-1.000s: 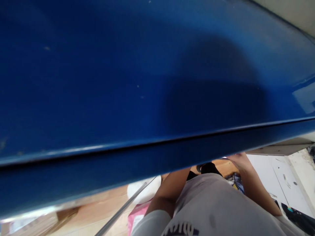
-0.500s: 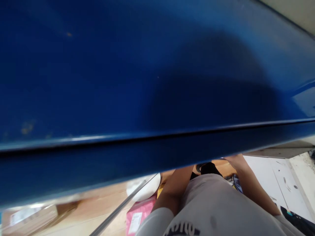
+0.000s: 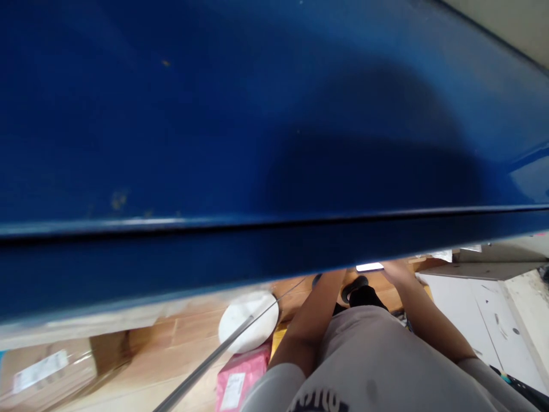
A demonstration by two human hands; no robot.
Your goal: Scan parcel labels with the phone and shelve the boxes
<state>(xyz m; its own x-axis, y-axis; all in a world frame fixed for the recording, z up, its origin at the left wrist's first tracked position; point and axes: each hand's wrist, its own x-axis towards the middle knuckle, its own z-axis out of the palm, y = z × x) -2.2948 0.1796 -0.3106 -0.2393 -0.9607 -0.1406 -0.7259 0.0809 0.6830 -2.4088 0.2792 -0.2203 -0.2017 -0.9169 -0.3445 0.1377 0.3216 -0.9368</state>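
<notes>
A large glossy blue panel (image 3: 214, 143) fills most of the view and cuts across both my arms. My left forearm (image 3: 313, 320) reaches up to the panel's lower edge, and the hand itself is hidden behind it. Only the back part of my right hand (image 3: 393, 271) shows below that edge; its fingers are hidden. Just left of it is a bright white flat thing with a dark rim (image 3: 369, 267), perhaps a screen, partly covered by the panel. Whether the right hand grips it, I cannot tell.
On the left lie a cardboard box (image 3: 51, 372) with a label and a pink package (image 3: 241, 380). A white round object (image 3: 249, 320) has a thin metal rod (image 3: 206, 363) passing over it. A white cabinet-like surface (image 3: 480, 315) stands at the right. My foot (image 3: 355, 288) shows on the wood-coloured floor.
The panel's lower edge has risen in view, uncovering more of the floor, the box and the white round object. The bright flat thing beside my right hand now shows more.
</notes>
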